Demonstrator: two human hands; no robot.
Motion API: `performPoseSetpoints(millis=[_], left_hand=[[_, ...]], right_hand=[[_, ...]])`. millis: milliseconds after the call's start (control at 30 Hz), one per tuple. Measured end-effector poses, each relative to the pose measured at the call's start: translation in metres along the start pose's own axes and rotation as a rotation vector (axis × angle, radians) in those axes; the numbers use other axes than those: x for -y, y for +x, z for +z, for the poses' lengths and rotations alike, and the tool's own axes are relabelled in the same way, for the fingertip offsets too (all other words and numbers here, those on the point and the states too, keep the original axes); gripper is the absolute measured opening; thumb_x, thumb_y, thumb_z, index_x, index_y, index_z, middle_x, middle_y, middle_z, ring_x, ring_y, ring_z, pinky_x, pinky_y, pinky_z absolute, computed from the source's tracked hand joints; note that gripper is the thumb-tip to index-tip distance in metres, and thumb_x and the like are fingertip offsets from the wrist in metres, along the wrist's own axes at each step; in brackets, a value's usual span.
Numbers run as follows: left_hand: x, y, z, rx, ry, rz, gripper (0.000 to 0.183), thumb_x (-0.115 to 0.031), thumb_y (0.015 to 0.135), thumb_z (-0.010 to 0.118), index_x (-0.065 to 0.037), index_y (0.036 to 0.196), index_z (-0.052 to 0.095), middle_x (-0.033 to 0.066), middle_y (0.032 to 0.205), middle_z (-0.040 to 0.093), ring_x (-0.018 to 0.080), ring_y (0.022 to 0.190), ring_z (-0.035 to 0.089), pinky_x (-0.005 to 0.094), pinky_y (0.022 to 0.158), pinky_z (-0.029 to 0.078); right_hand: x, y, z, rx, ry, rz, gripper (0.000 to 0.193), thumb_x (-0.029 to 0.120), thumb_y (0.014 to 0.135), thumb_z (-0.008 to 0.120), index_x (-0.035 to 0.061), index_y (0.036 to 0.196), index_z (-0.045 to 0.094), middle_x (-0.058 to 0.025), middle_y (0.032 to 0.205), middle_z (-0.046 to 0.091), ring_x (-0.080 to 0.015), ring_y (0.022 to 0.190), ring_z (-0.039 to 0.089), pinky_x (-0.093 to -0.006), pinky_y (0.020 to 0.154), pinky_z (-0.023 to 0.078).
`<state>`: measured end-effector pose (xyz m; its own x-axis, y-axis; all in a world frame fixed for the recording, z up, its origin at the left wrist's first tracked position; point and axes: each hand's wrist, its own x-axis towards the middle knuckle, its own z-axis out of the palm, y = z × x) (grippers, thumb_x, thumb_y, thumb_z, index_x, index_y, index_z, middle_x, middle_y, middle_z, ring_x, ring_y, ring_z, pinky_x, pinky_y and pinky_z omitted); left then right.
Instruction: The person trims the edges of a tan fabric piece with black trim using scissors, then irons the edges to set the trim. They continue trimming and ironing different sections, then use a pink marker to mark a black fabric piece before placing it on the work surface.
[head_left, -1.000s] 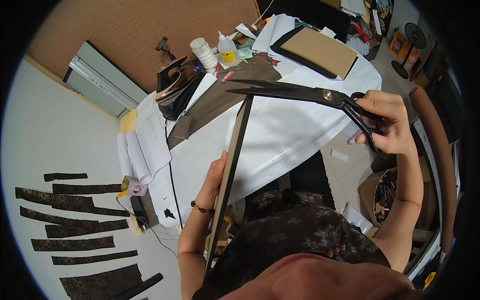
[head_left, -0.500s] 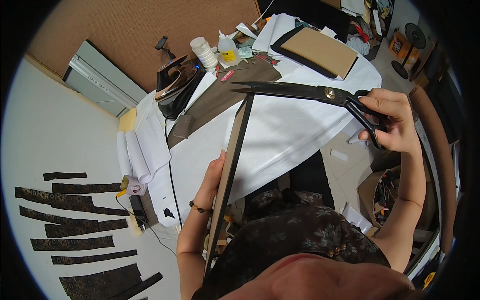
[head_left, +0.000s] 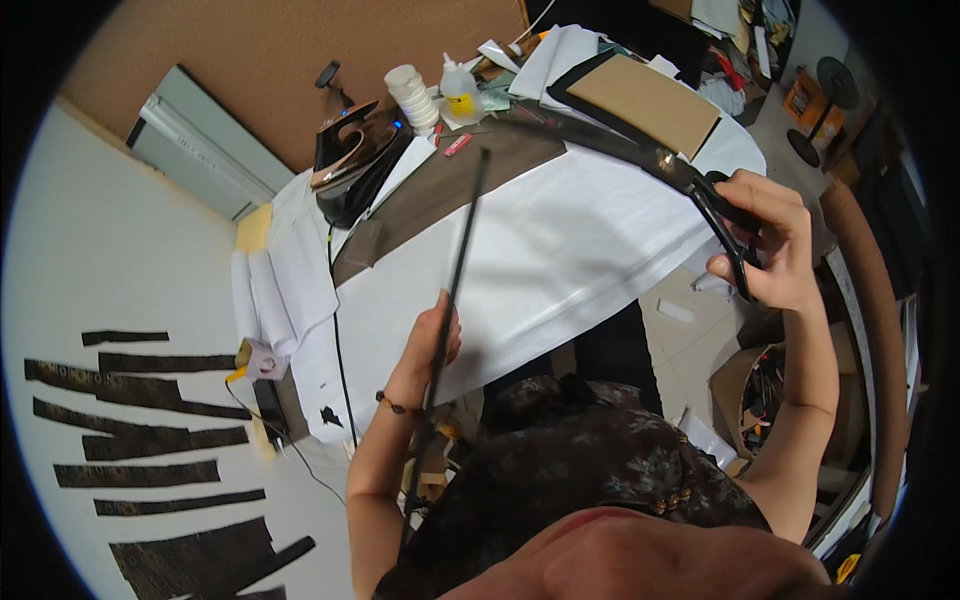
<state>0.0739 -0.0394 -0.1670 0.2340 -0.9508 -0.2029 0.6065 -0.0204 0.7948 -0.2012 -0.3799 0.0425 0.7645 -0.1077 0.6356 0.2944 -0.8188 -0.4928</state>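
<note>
My left hand is closed around a long, thin, dark strip that stands up from beside my body, seen nearly edge-on. Its upper end is bare of fingers and points toward the dark cloth on the table. At the right, my right hand grips the black handles of a large pair of tailor's shears. The long blades reach left over the table, smeared by motion, so how far they are parted cannot be made out. A gap shows between the blade tips and the top of the strip.
A white-covered table bears an iron, a white stacked container, a squeeze bottle and a tan board. Dark patterned fabric pieces hang on the left wall. At right, a cardboard box stands on the floor.
The shears have moved up and away from the strip's top end. The strip has turned from showing its tan face to nearly edge-on, and its top has shifted slightly left.
</note>
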Motion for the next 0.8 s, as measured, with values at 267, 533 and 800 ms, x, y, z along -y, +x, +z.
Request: performPoseSetpoints(millis=[267, 533, 800], left_hand=[[-0.015, 0.023, -0.028, 0.274, -0.419, -0.070, 0.054, -0.046, 0.104, 0.028, -0.005, 0.088, 0.059, 0.0019, 0.072, 0.060, 0.0101, 0.065, 0.057, 0.0230, 0.060, 0.045], [-0.026, 0.029, 0.013, 0.180, -0.342, -0.100, 0.055, -0.045, 0.105, 0.026, -0.003, 0.092, 0.060, 0.0043, 0.078, 0.062, 0.0124, 0.073, 0.059, 0.0257, 0.069, 0.046], [-0.114, -0.032, 0.068, -0.533, 0.566, 0.217, 0.056, -0.044, 0.105, 0.025, -0.001, 0.096, 0.060, 0.0066, 0.084, 0.064, 0.0147, 0.082, 0.061, 0.0285, 0.077, 0.048]], right_hand=[[0.003, 0.033, 0.084, -0.140, 0.467, 0.146, 0.046, 0.015, 0.071, 0.086, 0.0024, 0.108, 0.061, 0.0011, 0.085, 0.063, -0.0060, 0.077, 0.058, -0.0202, 0.069, 0.044], [0.073, 0.134, 0.113, 0.180, 0.302, -0.215, 0.040, 0.014, 0.068, 0.087, 0.0081, 0.089, 0.053, 0.0077, 0.068, 0.044, -0.0036, 0.063, 0.038, -0.0211, 0.058, 0.033], [0.079, 0.139, 0.113, 0.128, 0.244, -0.234, 0.035, 0.005, 0.070, 0.082, 0.0037, 0.088, 0.052, -0.0047, 0.078, 0.063, -0.0121, 0.070, 0.059, -0.0256, 0.063, 0.046]])
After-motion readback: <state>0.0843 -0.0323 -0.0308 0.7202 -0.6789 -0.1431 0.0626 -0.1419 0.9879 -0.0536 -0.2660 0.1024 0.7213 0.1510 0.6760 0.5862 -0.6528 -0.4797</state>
